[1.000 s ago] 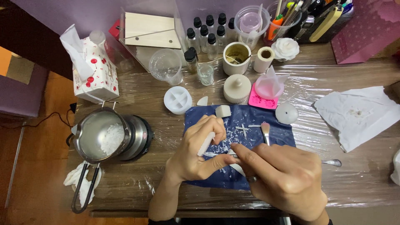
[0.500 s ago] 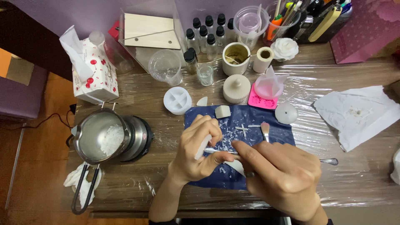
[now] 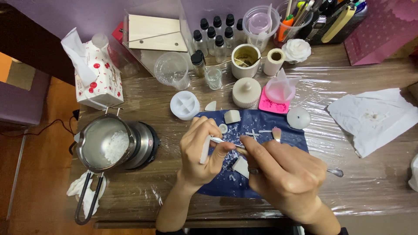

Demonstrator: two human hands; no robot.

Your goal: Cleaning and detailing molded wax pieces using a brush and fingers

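Note:
My left hand (image 3: 201,150) pinches a thin flat white wax piece (image 3: 205,150) upright over a dark blue mat (image 3: 257,119). My right hand (image 3: 285,176) holds a slim metal tool (image 3: 224,141) whose tip touches that white piece. White shavings and small wax chunks (image 3: 240,165) lie scattered on the mat below the hands. A white block (image 3: 232,116) and a small round white piece (image 3: 223,128) sit at the mat's upper edge. A small spoon-like tool (image 3: 276,132) rests on the mat just above my right hand.
A metal pot (image 3: 106,146) holding white wax sits on a small heater at the left. A tissue box (image 3: 96,74), round white mould (image 3: 184,105), lidded jar (image 3: 246,92), pink mould (image 3: 274,102), bottles, cups and a crumpled paper (image 3: 374,117) surround the mat.
Both hands have stayed over the mat with small shifts. The metal tool's tip has worked along the white piece, and my left fingers have adjusted their pinch slightly.

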